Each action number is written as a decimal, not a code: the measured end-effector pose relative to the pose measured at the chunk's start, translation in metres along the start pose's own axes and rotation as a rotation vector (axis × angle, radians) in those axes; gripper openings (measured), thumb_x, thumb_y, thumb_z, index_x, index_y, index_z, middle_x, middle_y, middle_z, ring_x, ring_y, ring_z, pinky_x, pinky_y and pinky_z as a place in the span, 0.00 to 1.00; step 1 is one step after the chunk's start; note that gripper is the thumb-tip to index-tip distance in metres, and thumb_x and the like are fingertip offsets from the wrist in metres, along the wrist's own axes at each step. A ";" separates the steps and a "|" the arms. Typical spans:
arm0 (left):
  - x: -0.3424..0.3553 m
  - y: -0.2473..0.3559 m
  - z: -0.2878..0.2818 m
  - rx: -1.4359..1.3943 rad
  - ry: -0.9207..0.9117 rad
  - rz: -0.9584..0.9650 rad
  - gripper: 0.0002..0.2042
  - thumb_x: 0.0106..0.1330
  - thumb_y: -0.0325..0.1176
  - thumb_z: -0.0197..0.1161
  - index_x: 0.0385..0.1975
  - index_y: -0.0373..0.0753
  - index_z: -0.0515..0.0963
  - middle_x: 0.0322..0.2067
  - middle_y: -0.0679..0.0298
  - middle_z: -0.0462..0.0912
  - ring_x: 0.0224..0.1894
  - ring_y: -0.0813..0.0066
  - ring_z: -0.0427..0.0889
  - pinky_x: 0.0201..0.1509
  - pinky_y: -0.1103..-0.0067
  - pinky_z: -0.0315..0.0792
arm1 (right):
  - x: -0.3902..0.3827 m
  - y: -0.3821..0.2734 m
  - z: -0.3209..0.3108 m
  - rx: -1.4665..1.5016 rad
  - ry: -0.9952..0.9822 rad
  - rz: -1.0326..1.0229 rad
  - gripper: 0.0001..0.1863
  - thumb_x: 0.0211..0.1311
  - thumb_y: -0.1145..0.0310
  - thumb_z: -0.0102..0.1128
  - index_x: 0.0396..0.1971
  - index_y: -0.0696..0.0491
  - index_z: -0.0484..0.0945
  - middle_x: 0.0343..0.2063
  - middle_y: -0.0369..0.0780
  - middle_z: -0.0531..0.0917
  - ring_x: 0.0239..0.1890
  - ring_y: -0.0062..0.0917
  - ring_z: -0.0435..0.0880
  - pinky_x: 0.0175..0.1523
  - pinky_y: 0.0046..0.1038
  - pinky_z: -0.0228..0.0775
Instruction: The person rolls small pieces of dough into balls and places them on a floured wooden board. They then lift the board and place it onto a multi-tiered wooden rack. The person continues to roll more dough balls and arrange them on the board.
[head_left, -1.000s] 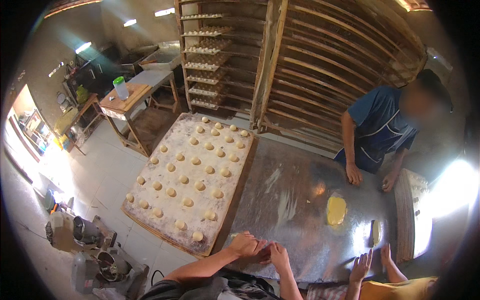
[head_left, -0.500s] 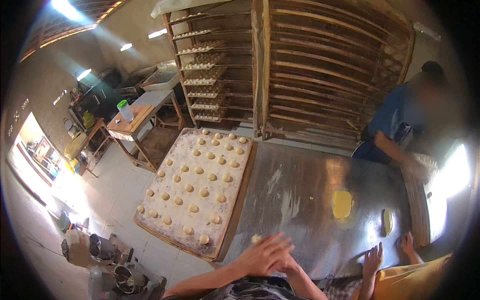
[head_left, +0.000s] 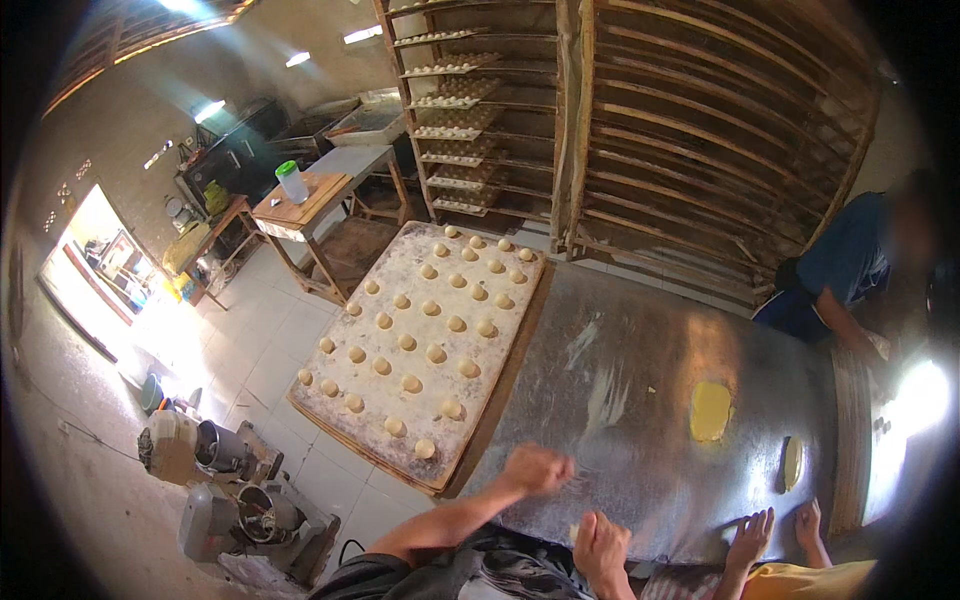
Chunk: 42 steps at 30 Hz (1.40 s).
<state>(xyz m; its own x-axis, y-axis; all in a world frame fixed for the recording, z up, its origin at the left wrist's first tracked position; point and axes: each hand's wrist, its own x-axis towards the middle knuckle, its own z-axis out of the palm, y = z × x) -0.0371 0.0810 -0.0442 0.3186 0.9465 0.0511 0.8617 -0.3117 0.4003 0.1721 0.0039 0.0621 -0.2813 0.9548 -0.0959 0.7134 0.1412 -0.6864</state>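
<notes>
My left hand [head_left: 537, 470] is over the steel table [head_left: 630, 350], its fingers curled and slightly blurred; whatever they hold, if anything, is hidden. Lower and to the right, my right hand [head_left: 602, 548] is closed near the table's front edge, with a small pale bit, perhaps dough, showing at its fingers. Left of the table, a floured board [head_left: 475, 390] bears several round dough balls [head_left: 436, 352]. A flat yellow slab [head_left: 710, 411] and a longer pale yellow piece [head_left: 792, 463] lie on the steel, right of my hands.
A co-worker in blue [head_left: 840, 260] bends over stacked boards [head_left: 848, 450] at the right. Another person's hands [head_left: 750, 540] rest at the table's lower right. Behind are wooden racks [head_left: 585, 130] with trays, a wooden table [head_left: 325, 188], and mixers [head_left: 210, 520] at lower left.
My hands, together half a second ago, have separated, the left now higher and curled, the right lower. The co-worker in blue has moved right and bent over the boards. The view has shifted.
</notes>
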 end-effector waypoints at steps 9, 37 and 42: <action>-0.019 0.007 -0.023 -0.200 0.230 0.031 0.08 0.67 0.31 0.64 0.44 0.50 0.83 0.54 0.58 0.76 0.58 0.54 0.76 0.63 0.47 0.59 | 0.111 0.061 0.049 -0.468 0.468 0.077 0.29 0.64 0.59 0.58 0.63 0.56 0.71 0.73 0.57 0.59 0.77 0.59 0.49 0.77 0.62 0.34; -0.003 -0.020 -0.063 0.102 0.249 -0.334 0.08 0.71 0.38 0.61 0.36 0.41 0.78 0.25 0.59 0.82 0.31 0.53 0.83 0.37 0.60 0.75 | 0.005 0.067 0.018 -0.523 0.134 0.029 0.20 0.66 0.59 0.55 0.50 0.59 0.78 0.65 0.61 0.67 0.68 0.58 0.60 0.69 0.63 0.45; -0.011 -0.012 -0.034 0.038 0.388 -0.236 0.07 0.65 0.36 0.69 0.34 0.43 0.78 0.29 0.64 0.83 0.37 0.57 0.83 0.45 0.60 0.70 | 0.078 0.061 0.067 -0.362 0.253 -0.035 0.32 0.63 0.63 0.58 0.67 0.57 0.68 0.70 0.56 0.65 0.76 0.54 0.54 0.78 0.57 0.41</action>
<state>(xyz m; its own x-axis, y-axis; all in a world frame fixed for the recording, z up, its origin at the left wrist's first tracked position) -0.0647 0.0774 -0.0185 -0.0536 0.9511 0.3043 0.9093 -0.0794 0.4084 0.1507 0.0696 -0.0357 -0.1756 0.9754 0.1331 0.8978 0.2141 -0.3847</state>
